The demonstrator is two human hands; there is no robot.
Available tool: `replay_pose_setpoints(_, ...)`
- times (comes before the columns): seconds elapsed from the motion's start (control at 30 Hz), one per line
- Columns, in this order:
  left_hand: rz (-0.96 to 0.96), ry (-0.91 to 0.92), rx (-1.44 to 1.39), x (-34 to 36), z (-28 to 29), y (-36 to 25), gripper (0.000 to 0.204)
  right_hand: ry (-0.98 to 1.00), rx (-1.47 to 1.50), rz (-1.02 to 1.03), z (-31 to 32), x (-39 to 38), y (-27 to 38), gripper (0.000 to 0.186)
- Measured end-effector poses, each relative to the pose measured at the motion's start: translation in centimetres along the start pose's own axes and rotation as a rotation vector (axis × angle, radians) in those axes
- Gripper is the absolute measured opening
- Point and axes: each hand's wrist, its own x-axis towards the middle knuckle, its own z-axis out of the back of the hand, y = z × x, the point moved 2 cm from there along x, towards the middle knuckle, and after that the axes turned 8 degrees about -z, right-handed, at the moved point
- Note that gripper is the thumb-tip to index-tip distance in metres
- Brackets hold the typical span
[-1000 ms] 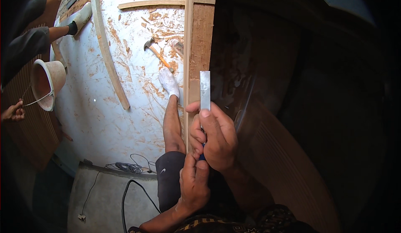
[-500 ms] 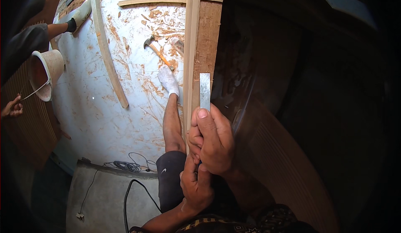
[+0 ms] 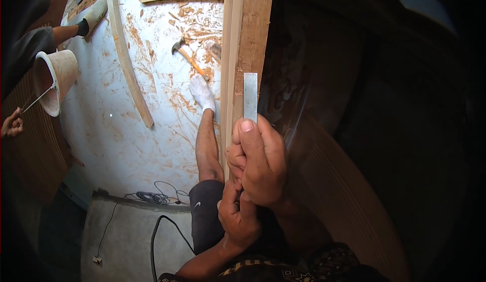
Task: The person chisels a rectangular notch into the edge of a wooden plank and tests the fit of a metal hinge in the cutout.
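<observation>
My right hand [image 3: 260,165] is closed on a flat steel blade [image 3: 250,95], apparently a chisel, with the thumb along it. The blade points up in front of a long wooden board [image 3: 251,34] with a grooved pale edge. My left hand [image 3: 238,213] is closed just below the right one, around the tool's lower part, which the fingers hide. My white-socked foot [image 3: 202,92] rests on the white sheet beside a hammer [image 3: 188,57] with an orange handle.
At left, another person's hand [image 3: 12,122] holds the cord handle of a pale bucket [image 3: 65,72], below their legs [image 3: 68,31]. Wooden strips [image 3: 126,69] and shavings lie on the sheet [image 3: 111,145]. Cables [image 3: 157,197] cross the lower floor. A dark wooden panel [image 3: 349,191] is at right.
My two hands and the steel blade have moved slightly up the view. The bucket and the other person's hand have also shifted up the view.
</observation>
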Motion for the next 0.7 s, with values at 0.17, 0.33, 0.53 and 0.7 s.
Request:
replay_pose_setpoints(0.17,0.014,0.033,0.018,-0.8,0.5,0.4,0.031,0.015,-0.037,-0.013,-0.1,-0.1,0.0,0.037)
replay_pose_setpoints(0.33,-0.029,-0.028,0.002,0.1,0.3,0.7,0.028,0.003,-0.069,-0.006,-0.2,-0.2,0.0,0.04)
replay_pose_setpoints(0.53,-0.031,-0.002,-0.003,0.3,0.0,1.2,0.032,0.034,-0.032,-0.049,0.3,0.4,0.1,0.04)
replay_pose_setpoints(0.7,-0.041,-0.023,-0.047,0.1,0.1,1.9,0.046,0.059,0.181,-0.118,0.4,-0.9,-0.4,0.04)
